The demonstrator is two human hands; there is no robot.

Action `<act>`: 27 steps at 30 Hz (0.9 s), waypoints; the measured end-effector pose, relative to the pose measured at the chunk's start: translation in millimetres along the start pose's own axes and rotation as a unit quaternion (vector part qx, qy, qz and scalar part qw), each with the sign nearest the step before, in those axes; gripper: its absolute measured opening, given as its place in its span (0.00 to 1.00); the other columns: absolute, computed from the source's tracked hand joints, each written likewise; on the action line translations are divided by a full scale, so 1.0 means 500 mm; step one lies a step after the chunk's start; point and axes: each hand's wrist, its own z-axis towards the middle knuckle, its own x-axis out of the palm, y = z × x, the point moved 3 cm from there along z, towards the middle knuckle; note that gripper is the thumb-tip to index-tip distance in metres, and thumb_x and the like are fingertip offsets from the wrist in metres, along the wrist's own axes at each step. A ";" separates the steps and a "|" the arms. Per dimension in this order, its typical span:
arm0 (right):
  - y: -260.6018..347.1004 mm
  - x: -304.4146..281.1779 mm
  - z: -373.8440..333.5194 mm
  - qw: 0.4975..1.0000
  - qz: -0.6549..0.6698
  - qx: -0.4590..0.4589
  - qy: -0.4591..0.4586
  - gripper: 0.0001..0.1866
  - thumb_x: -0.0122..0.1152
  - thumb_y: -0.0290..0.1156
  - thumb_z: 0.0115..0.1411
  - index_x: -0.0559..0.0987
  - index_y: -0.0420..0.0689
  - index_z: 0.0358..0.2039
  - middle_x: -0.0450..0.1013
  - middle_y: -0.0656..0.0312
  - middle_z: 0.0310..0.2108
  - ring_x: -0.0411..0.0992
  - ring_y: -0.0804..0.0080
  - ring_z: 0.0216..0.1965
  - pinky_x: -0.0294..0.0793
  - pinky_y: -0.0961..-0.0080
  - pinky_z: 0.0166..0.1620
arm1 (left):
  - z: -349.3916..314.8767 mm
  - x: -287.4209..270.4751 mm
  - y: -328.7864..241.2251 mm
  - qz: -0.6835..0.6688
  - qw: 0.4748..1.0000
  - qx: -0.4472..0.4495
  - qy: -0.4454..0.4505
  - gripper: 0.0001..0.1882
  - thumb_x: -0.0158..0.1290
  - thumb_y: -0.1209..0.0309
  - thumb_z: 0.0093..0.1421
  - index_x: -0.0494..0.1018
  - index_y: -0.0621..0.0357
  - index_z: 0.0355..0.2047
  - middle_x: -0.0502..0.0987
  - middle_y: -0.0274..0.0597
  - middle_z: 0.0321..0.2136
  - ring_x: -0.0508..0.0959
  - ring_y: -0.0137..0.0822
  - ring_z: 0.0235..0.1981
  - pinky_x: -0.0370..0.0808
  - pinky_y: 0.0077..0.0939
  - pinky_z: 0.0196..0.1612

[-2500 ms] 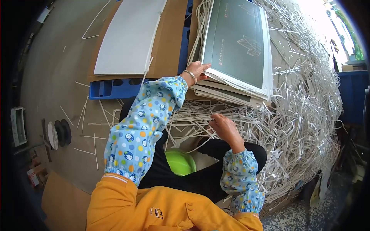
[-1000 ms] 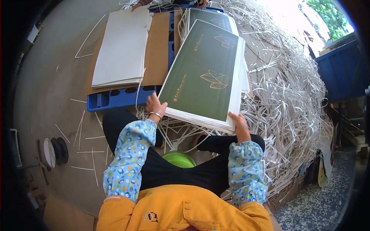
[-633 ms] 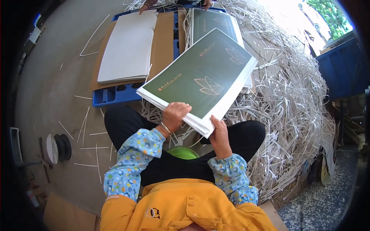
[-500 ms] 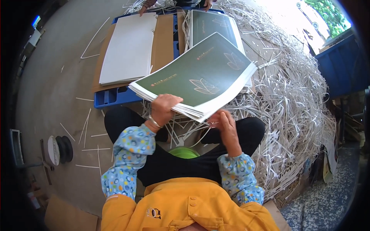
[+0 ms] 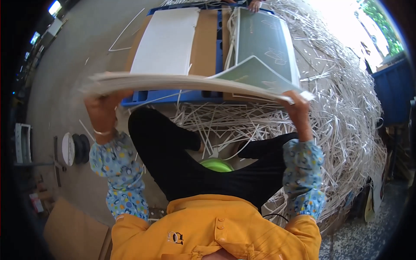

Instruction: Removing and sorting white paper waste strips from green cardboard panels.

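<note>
A stack of large printed sheets [image 5: 173, 81] is raised in front of me, seen nearly edge-on. My left hand [image 5: 104, 110] grips its left end, and that end is smeared by motion. My right hand [image 5: 298, 112] holds the right end, where a corner of a green printed sheet [image 5: 255, 71] rises behind the edge. Beyond it, a pile of white sheets [image 5: 167, 41] lies on brown cardboard [image 5: 204, 43] at the left. To the right lies a pile of green printed sheets [image 5: 264, 39] with pale leaf drawings.
A blue pallet [image 5: 149, 96] bears both piles. Another person's hand [image 5: 255, 5] touches the far edge of the green pile. White paper strips [image 5: 342, 112] heap up on the right and around my legs. A bright green round thing [image 5: 217, 164] sits between my legs.
My hands have moved apart to both ends of the stack, and it has tilted from showing its green face to nearly edge-on. The other person's hand has left the white pile.
</note>
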 end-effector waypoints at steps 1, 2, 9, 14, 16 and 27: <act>0.024 -0.036 0.021 0.999 -0.025 -0.011 -0.018 0.06 0.63 0.27 0.44 0.75 0.42 0.23 0.71 0.60 0.20 0.70 0.67 0.22 0.67 0.75 0.26 | -0.011 -0.030 0.034 -0.008 0.990 -0.117 -0.071 0.11 0.58 0.74 0.44 0.72 0.63 0.30 0.74 0.40 0.27 0.73 0.34 0.29 0.70 0.24 0.35; 0.055 -0.070 0.042 0.998 -0.033 -0.056 -0.025 0.08 0.63 0.31 0.43 0.73 0.43 0.21 0.69 0.61 0.18 0.69 0.66 0.21 0.66 0.74 0.25 | -0.012 -0.049 0.055 -0.077 0.990 -0.072 -0.096 0.14 0.58 0.77 0.44 0.71 0.63 0.33 0.73 0.36 0.29 0.72 0.31 0.31 0.69 0.23 0.37; 0.155 -0.164 0.113 0.985 -0.156 -0.070 0.006 0.13 0.63 0.37 0.42 0.70 0.44 0.18 0.68 0.63 0.17 0.68 0.66 0.18 0.63 0.74 0.21 | -0.062 0.000 0.245 -0.106 0.959 -0.249 -0.084 0.15 0.59 0.78 0.39 0.74 0.61 0.31 0.75 0.37 0.27 0.74 0.29 0.29 0.69 0.20 0.35; 0.076 -0.046 0.083 0.974 -0.196 0.002 0.112 0.13 0.62 0.38 0.42 0.69 0.46 0.20 0.69 0.62 0.19 0.69 0.64 0.23 0.65 0.69 0.26 | -0.102 0.156 0.355 -0.248 0.913 -0.324 -0.006 0.13 0.56 0.82 0.42 0.74 0.61 0.31 0.76 0.37 0.27 0.74 0.27 0.28 0.70 0.20 0.34; 0.040 -0.012 0.061 0.970 -0.188 0.029 0.154 0.12 0.63 0.37 0.42 0.69 0.46 0.20 0.69 0.62 0.19 0.69 0.63 0.23 0.65 0.68 0.26 | -0.116 0.188 0.380 -0.263 0.913 -0.312 -0.010 0.13 0.56 0.83 0.42 0.74 0.61 0.30 0.76 0.37 0.27 0.74 0.28 0.29 0.70 0.20 0.34; -0.089 0.224 -0.024 0.951 -0.095 0.124 0.266 0.11 0.60 0.38 0.45 0.69 0.47 0.24 0.69 0.62 0.25 0.68 0.59 0.31 0.64 0.65 0.35 | -0.164 0.234 0.481 -0.132 0.917 -0.376 0.024 0.27 0.62 0.80 0.36 0.65 0.62 0.39 0.72 0.39 0.34 0.72 0.30 0.36 0.71 0.23 0.41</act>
